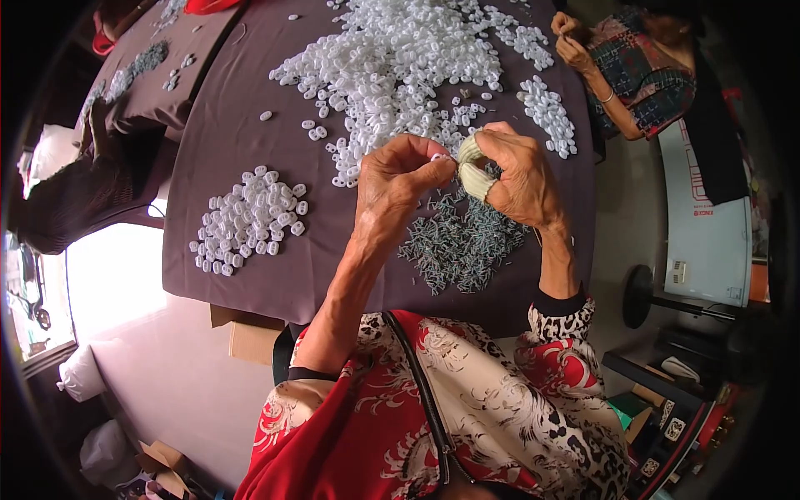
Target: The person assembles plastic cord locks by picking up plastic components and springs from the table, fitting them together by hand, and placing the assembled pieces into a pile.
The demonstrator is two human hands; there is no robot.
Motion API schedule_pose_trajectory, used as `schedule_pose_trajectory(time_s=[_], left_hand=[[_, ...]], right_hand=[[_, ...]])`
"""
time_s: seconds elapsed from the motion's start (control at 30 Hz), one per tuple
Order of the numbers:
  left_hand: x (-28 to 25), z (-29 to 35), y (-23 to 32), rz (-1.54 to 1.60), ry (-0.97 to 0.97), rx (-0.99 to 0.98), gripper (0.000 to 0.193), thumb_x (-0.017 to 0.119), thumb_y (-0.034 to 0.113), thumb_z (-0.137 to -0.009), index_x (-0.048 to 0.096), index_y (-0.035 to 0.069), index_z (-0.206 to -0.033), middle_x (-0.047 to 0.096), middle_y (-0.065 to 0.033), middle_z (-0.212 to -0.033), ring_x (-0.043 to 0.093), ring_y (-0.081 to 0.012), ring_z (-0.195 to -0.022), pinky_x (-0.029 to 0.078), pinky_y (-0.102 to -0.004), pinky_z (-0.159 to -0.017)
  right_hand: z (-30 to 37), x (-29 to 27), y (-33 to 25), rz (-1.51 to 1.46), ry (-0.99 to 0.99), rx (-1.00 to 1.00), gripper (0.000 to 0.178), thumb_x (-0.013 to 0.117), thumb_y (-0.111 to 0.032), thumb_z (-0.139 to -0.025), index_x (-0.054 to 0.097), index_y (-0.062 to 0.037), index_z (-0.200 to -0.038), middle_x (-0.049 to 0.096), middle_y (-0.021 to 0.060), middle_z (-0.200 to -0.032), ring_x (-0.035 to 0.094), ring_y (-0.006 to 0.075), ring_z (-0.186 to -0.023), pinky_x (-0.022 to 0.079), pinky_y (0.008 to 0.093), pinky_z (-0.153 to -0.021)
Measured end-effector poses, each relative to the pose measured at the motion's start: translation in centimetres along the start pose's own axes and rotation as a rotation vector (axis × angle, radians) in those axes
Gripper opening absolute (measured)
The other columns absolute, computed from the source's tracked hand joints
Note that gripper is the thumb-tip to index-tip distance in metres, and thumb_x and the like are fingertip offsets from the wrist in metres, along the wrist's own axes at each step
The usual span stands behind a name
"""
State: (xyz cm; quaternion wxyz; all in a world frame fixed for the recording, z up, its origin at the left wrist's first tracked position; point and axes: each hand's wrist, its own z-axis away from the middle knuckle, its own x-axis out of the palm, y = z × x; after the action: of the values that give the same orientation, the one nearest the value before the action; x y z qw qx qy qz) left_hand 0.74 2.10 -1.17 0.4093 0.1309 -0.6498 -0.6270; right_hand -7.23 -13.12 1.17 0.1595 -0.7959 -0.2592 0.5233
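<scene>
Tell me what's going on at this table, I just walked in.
A person's left hand pinches a small white piece. The right hand, with cream ribbed finger covers, is right up beside it; whether it grips anything is too small to tell. Below lies a pile of grey screw-like pieces, with a big white heap beyond and a smaller white pile to the left. Another person sits at the right.

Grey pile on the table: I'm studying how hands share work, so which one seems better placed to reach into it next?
Probably the right hand: the grey pile shows just below its cream-covered fingers, while the left hand pinches a small white piece. Whether the right holds anything is unclear.
</scene>
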Motion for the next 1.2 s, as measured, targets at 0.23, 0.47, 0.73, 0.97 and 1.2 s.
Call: schedule_pose_trajectory(time_s=[0.23,0.47,0.73,0.97,1.2], left_hand=[[0.0,-0.6,-0.1,0.345,-0.032,-0.063,0.003,0.057,0.001,-0.077,0.056,0.001,-0.080,0.059,-0.0054,-0.077,0.057,-0.0137,-0.068,0.048,-0.0267,-0.066],[0.3,-0.1,0.6,0.378,0.007,-0.084,0.014,0.058,0.008,-0.082,0.057,-0.002,-0.092,0.059,-0.0079,-0.078,0.057,-0.0161,-0.068,0.048,-0.0284,-0.066],[0.1,-0.1,0.2,0.438,-0.076,-0.026,0.019,0.057,0.008,-0.082,0.055,-0.002,-0.098,0.059,-0.0082,-0.079,0.058,-0.0158,-0.068,0.049,-0.0280,-0.064],[0.7,0.0,0.4,0.405,-0.033,0.060,0.017,0.060,0.005,-0.079,0.056,-0.001,-0.094,0.061,-0.0091,-0.079,0.058,-0.0147,-0.066,0.049,-0.0267,-0.062],[0.6,0.1,0.4,0.324,0.000,0.106,0.015,0.062,0.005,-0.078,0.060,-0.002,-0.091,0.062,-0.0087,-0.078,0.058,-0.0136,-0.066,0.048,-0.0249,-0.062]], right_hand=[[0.2,1.1,0.0,-0.166,0.153,0.024,0.024,0.063,-0.003,-0.068,0.060,0.0001,-0.092,0.062,0.0098,-0.082,0.060,0.0200,-0.075,0.047,0.0286,-0.070],[0.3,1.4,-0.3,-0.369,0.279,0.093,0.029,0.040,-0.006,-0.072,0.058,0.0010,-0.094,0.062,0.0120,-0.081,0.061,0.0220,-0.072,0.047,0.0283,-0.068],[-0.5,1.5,-0.6,-0.408,0.273,0.089,0.030,0.039,-0.004,-0.074,0.057,0.0007,-0.098,0.062,0.0080,-0.091,0.059,0.0148,-0.084,0.046,0.0252,-0.076],[-1.4,2.1,-1.3,-0.280,0.360,0.055,0.024,0.044,0.003,-0.071,0.053,0.0024,-0.092,0.057,0.0128,-0.085,0.059,0.0238,-0.076,0.047,0.0292,-0.068],[-1.6,1.5,-2.1,-0.316,0.335,0.116,0.022,0.046,-0.002,-0.076,0.056,-0.0011,-0.096,0.063,0.0071,-0.084,0.060,0.0145,-0.077,0.046,0.0244,-0.070]])
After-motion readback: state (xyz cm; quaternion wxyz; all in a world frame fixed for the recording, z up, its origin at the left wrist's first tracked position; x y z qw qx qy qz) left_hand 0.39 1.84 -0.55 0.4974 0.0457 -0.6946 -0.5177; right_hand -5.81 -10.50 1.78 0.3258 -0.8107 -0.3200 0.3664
